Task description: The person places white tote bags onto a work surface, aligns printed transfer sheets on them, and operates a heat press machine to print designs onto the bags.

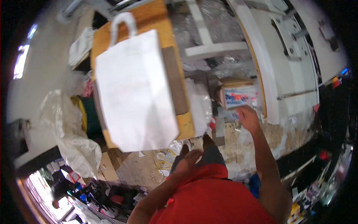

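Right hand (247,116) curls just by the printed packet (240,96), left hand (192,158) by the shorts (215,158); I cannot tell either grip.
Packet sits right of the white bag (136,93); even support likely suits it best.

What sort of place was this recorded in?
Probably a small workshop, perhaps for bags: a white handled bag lies over an orange-brown board, near crumpled clear plastic and a metal fitting.

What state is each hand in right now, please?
Left hand: at the grey fabric shorts; grip cannot be told.
Right hand: curled beside the white red-and-blue-printed package; hold unclear.
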{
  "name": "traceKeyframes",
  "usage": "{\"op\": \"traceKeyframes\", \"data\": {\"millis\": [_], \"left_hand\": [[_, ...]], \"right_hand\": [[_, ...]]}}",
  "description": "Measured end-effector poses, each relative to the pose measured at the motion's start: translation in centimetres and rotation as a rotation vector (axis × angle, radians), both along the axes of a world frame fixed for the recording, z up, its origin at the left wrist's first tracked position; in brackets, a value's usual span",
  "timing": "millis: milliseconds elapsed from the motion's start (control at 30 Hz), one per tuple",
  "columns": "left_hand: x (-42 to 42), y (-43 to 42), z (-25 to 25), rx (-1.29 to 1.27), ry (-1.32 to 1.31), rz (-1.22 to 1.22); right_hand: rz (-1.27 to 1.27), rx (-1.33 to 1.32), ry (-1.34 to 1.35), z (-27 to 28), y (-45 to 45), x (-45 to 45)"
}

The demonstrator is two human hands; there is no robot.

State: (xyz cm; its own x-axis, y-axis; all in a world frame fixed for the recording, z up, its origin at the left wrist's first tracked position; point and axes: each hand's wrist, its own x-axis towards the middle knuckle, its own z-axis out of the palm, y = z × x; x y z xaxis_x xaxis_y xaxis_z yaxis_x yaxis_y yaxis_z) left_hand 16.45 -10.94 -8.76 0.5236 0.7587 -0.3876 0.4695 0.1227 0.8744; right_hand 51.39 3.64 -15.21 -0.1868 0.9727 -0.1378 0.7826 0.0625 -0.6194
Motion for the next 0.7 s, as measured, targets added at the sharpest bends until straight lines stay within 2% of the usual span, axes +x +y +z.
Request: {"op": "traceKeyframes", "data": {"millis": [33,100,133,200,233,267,333,400,433,500,600,667,700], "left_hand": [[1.8,2.6,4.8,0.107,0.057,0.081],[2.9,6.8,10.5,0.489,0.102,0.239],[1.8,7.6,11.1,0.515,0.101,0.249],[-0.6,8.3,11.0,0.255,-0.036,0.213],[-2.1,8.7,11.2,0.385,-0.096,0.279],[-3.9,9.1,11.9,0.405,-0.105,0.281],[-8.4,9.8,13.2,0.251,-0.069,0.303],[-13.5,11.8,13.2,0.275,0.000,0.401],[-16.2,13.2,12.1,0.302,-0.006,0.496],[-21.1,16.4,8.7,0.349,0.018,0.671],[-25.4,20.7,6.6,0.337,0.137,0.807],[-26.5,21.8,5.9,0.346,0.137,0.851],[-26.8,22.0,6.1,0.362,0.236,0.825]], "right_hand": [[0.048,-0.029,0.021,3.9,-1.5,-1.8],[0.104,-0.020,0.037,11.8,-2.0,-5.7],[0.114,-0.084,0.104,16.0,-2.2,-8.4],[0.129,-0.132,0.162,20.7,-2.4,-13.3],[0.189,-0.078,0.181,22.2,-1.9,-15.3],[0.249,-0.027,0.198,23.3,-1.3,-17.0],[0.287,-0.009,0.173,23.8,-0.6,-19.9],[0.120,0.176,0.292,25.4,0.5,-23.1],[0.121,0.186,0.289,25.4,1.3,-23.9],[-0.068,0.529,0.331,23.6,3.2,-25.0],[-0.169,0.597,0.283,19.6,4.8,-27.6],[-0.088,0.665,0.187,17.0,5.4,-29.9],[-0.007,0.719,0.097,16.0,5.7,-31.0]]}}
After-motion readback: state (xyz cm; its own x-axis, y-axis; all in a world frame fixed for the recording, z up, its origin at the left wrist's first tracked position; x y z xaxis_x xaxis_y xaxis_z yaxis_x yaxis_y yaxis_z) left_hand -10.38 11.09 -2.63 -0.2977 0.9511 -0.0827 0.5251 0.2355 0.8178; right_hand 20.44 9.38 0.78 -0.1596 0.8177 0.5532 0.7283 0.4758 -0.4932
